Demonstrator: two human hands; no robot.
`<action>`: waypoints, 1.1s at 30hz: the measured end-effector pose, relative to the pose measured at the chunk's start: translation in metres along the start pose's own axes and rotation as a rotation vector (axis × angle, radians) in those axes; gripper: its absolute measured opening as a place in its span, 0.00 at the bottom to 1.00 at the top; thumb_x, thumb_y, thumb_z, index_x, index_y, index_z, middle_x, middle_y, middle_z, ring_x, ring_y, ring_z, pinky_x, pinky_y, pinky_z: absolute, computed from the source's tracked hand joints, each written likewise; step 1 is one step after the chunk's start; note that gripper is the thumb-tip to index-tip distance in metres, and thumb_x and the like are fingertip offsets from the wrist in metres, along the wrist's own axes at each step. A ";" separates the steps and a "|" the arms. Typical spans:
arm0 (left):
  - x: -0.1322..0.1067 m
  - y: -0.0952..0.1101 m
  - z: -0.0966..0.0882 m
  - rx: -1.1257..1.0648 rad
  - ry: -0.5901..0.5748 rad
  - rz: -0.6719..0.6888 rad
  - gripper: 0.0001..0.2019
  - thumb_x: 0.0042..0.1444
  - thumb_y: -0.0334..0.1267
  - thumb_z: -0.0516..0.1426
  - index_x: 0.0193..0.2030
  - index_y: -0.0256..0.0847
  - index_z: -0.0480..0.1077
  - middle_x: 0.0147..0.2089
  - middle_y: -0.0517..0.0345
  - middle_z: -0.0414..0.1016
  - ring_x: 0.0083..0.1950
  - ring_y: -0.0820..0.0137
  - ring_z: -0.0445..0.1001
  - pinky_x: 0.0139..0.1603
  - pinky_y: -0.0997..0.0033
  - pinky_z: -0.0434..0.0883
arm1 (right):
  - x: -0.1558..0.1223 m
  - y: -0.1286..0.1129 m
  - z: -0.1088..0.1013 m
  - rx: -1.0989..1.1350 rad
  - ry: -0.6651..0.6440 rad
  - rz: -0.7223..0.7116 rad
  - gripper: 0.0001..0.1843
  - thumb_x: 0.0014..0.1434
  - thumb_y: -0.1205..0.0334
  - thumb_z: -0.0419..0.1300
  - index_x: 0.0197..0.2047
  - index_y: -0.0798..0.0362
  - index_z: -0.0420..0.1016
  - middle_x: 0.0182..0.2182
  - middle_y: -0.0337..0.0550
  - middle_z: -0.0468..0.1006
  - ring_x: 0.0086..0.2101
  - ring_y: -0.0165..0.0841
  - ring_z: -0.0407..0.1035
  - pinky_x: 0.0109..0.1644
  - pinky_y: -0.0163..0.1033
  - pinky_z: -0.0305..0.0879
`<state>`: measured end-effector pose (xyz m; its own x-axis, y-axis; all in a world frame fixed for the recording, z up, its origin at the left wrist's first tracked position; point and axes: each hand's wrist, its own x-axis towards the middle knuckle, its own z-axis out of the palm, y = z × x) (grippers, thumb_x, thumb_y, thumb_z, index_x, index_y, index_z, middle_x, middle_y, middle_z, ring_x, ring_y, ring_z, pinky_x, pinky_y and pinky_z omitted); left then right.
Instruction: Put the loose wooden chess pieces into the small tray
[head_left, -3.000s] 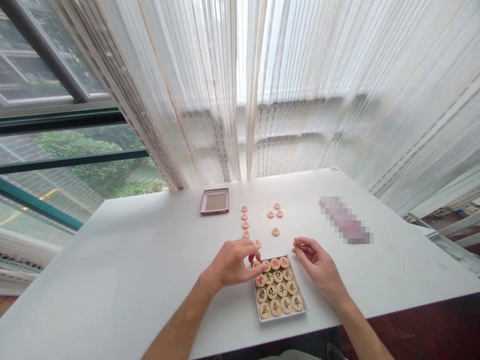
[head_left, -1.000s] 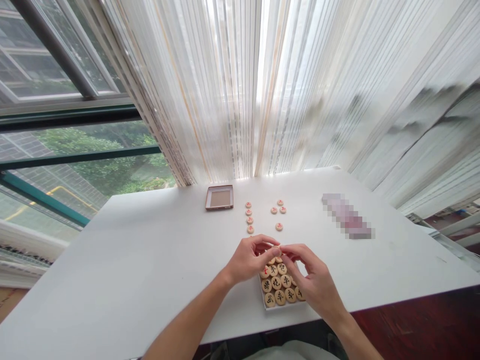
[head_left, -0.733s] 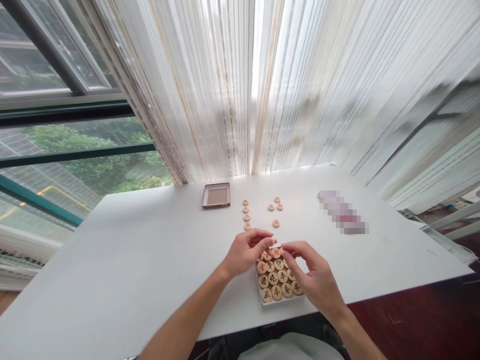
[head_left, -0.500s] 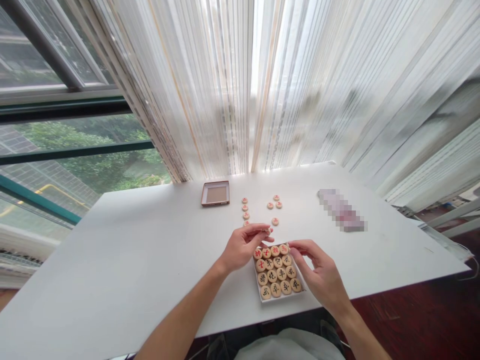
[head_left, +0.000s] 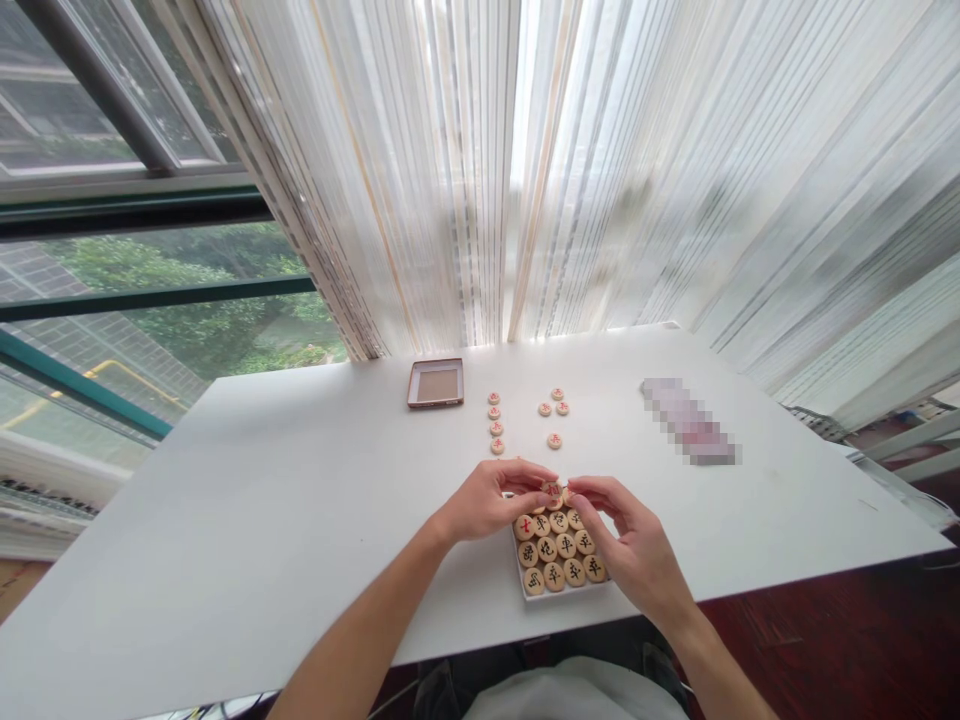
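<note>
A white-sided box near the table's front edge holds rows of round wooden Chinese chess pieces, black characters in the near rows and red ones farther back. My left hand pinches a red-marked chess piece between thumb and fingers, over the far row of the box. My right hand is closed around the box's far right corner, its fingertips beside the held piece. Both hands partly cover the far row. A column of red-marked pieces lies beyond my left hand.
More loose pieces lie right of the column. An open box lid rests at the table's back edge. A blurred-out flat item lies on the right. Striped curtains hang behind, by a window on the left.
My left hand has moved right and slightly nearer, bringing its piece over the box's far row. My right hand's fingertips have closed in beside it. The view has shifted slightly.
</note>
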<state>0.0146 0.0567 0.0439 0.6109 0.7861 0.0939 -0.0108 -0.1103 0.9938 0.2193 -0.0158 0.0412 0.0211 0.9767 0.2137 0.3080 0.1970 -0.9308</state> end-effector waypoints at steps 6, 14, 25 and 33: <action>-0.003 0.006 -0.005 0.201 -0.088 0.004 0.16 0.55 0.42 0.66 0.49 0.38 0.79 0.39 0.51 0.82 0.39 0.68 0.78 0.40 0.70 0.74 | -0.001 -0.003 0.007 0.128 -0.097 0.083 0.13 0.65 0.50 0.61 0.47 0.49 0.76 0.43 0.47 0.82 0.44 0.41 0.78 0.50 0.44 0.76; -0.007 0.010 -0.029 0.485 -0.029 -0.035 0.12 0.58 0.46 0.62 0.35 0.38 0.74 0.28 0.60 0.74 0.29 0.74 0.69 0.30 0.76 0.66 | -0.011 0.011 0.010 0.064 -0.183 0.089 0.15 0.69 0.51 0.54 0.53 0.46 0.76 0.48 0.47 0.78 0.47 0.39 0.76 0.50 0.43 0.76; -0.009 0.002 -0.028 0.760 -0.129 -0.164 0.17 0.51 0.50 0.64 0.30 0.42 0.63 0.24 0.67 0.67 0.25 0.75 0.63 0.25 0.75 0.57 | -0.015 0.001 0.016 0.051 -0.281 0.177 0.11 0.67 0.52 0.58 0.45 0.47 0.77 0.39 0.44 0.81 0.39 0.39 0.79 0.45 0.41 0.77; -0.009 -0.001 -0.028 0.716 -0.210 -0.216 0.18 0.53 0.48 0.60 0.25 0.42 0.57 0.20 0.68 0.60 0.23 0.76 0.58 0.23 0.75 0.55 | -0.016 -0.004 0.020 0.039 -0.330 0.230 0.11 0.66 0.53 0.58 0.45 0.49 0.77 0.36 0.43 0.82 0.38 0.38 0.78 0.42 0.40 0.76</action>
<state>-0.0133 0.0671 0.0441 0.6795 0.7108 -0.1817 0.5957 -0.3900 0.7022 0.1991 -0.0310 0.0355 -0.2236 0.9693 -0.1025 0.2945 -0.0331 -0.9551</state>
